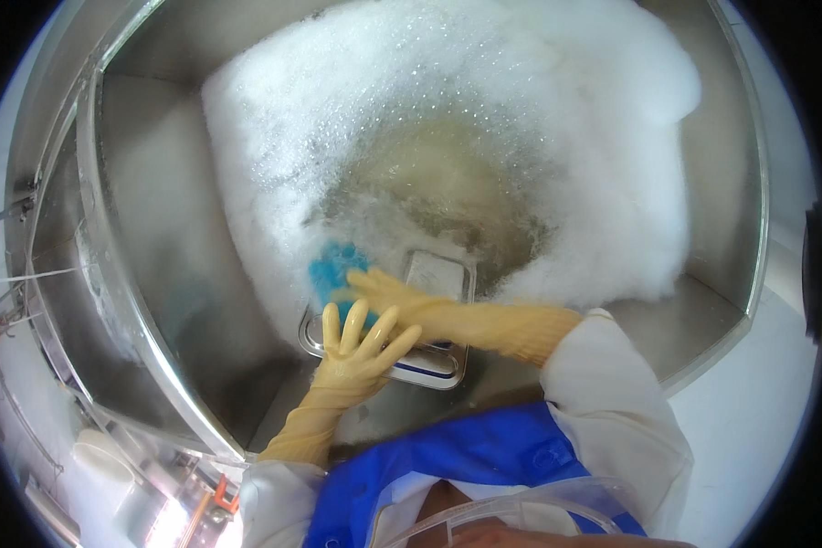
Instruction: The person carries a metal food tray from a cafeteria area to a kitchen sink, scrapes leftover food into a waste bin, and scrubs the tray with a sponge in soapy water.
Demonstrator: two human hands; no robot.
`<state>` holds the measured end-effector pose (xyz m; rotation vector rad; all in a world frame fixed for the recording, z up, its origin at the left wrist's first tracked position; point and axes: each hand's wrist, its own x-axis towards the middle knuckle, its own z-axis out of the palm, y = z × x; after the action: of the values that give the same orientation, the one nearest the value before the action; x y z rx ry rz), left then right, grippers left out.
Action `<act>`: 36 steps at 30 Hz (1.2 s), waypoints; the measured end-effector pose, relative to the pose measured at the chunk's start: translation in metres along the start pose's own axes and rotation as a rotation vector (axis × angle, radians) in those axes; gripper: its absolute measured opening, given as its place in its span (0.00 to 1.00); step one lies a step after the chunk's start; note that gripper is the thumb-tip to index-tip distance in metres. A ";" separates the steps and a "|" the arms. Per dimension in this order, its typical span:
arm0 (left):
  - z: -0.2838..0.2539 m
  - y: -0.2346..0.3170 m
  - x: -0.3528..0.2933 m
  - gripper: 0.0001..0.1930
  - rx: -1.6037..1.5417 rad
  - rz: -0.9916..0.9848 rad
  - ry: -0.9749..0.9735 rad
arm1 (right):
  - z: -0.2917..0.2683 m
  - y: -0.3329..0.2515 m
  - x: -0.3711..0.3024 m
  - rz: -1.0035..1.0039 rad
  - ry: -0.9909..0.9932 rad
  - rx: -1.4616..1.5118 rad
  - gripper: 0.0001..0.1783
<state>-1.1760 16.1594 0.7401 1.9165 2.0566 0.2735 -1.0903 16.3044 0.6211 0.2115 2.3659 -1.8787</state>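
Observation:
A shiny metal tray (pixel 434 373) with rounded corners lies tilted at the near side of a foamy basin, partly under my arms. My left hand (pixel 352 358), in a yellow rubber glove, rests over its near left rim with the fingers spread. Crossing above the tray, my right hand (pixel 385 290) wears the same kind of glove and reaches to the left. Its fingers press on a bright blue scrubbing cloth (pixel 332 265), slightly blurred, that shows on both sides of them. How tightly they grip the cloth is hard to see.
White foam (pixel 603 173) covers much of the murky water (pixel 438 169) in the large steel basin (pixel 160 183). A second steel compartment (pixel 73 301) adjoins on the left. A white bucket (pixel 103 457) and orange-handled equipment (pixel 226 493) stand at lower left.

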 end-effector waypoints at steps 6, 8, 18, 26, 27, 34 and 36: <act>-0.012 -0.008 0.021 0.25 -0.171 0.021 -0.020 | -0.117 -0.034 -0.053 0.764 -0.152 0.115 0.20; -0.028 -0.023 0.020 0.18 -0.152 -0.043 -0.116 | -0.148 0.009 -0.037 0.753 0.015 -0.024 0.21; -0.219 -0.166 -0.156 0.15 -0.576 -1.268 1.134 | -0.158 0.138 0.002 0.832 0.436 -0.779 0.27; -0.234 -0.196 -0.205 0.28 -0.211 -1.256 1.239 | -0.145 0.137 0.060 1.051 0.098 -0.615 0.32; -0.217 -0.205 -0.207 0.27 -0.374 -1.036 1.331 | -0.142 0.134 0.059 1.059 0.085 -0.618 0.32; -0.027 -0.156 0.029 0.28 -0.573 -0.919 0.484 | -0.116 0.108 0.049 1.102 0.059 -0.629 0.36; 0.025 -0.194 0.047 0.34 -0.541 -1.030 0.291 | -0.105 0.101 0.059 1.108 0.050 -0.638 0.38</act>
<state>-1.3506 16.1879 0.6447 0.4126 2.4946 0.7556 -1.1306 16.4317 0.5373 1.1733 1.9907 -0.6004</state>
